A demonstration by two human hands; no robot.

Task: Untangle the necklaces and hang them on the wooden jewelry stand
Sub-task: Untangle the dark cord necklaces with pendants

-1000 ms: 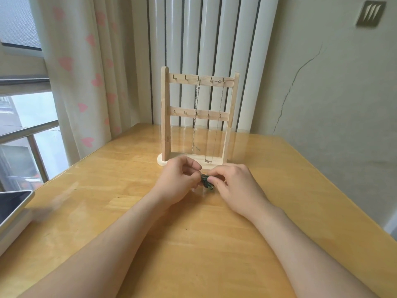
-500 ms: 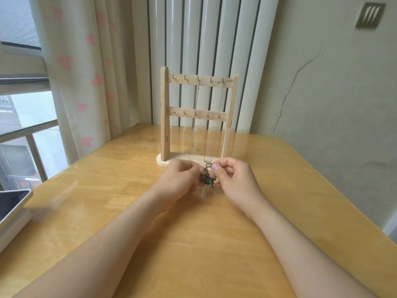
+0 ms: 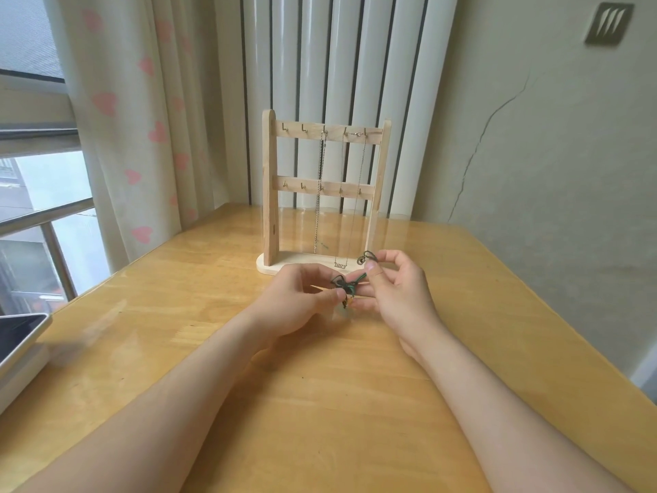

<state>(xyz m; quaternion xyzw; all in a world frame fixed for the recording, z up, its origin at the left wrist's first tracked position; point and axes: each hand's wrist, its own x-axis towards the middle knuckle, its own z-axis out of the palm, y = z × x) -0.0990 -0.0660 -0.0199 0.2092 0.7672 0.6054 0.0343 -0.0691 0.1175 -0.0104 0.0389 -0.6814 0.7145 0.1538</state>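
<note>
Left hand (image 3: 298, 297) and right hand (image 3: 401, 297) meet just above the table (image 3: 320, 403) at mid-frame. Each pinches a part of the same dark green cord necklace (image 3: 346, 283). The left thumb and forefinger grip the bunched knot, from which a short end dangles toward the tabletop. The right thumb and forefinger grip a freed loop of the cord, which carries a small metal ring (image 3: 360, 260). The right hand's other fingers are loosely spread.

The cord runs on a slant between the two pinches: low at the knot on the left, rising to the ring on the upper right. Any pull that loosens it would likely follow that slant, with the left hand anchoring and the right drawing up and away.

The wooden jewelry stand (image 3: 269, 193) is upright directly beyond the hands, toward the top of the frame. The right hand's loop sits just in front of its base. Two thin chains (image 3: 319, 193) already hang from the middle and right hooks of the top bar. The bare hooks (image 3: 284, 127) sit at its upper left, so the cord would have to travel up and leftward from the right hand. The bundle looks knotted, so untangling seems to be the step in hand.
</note>
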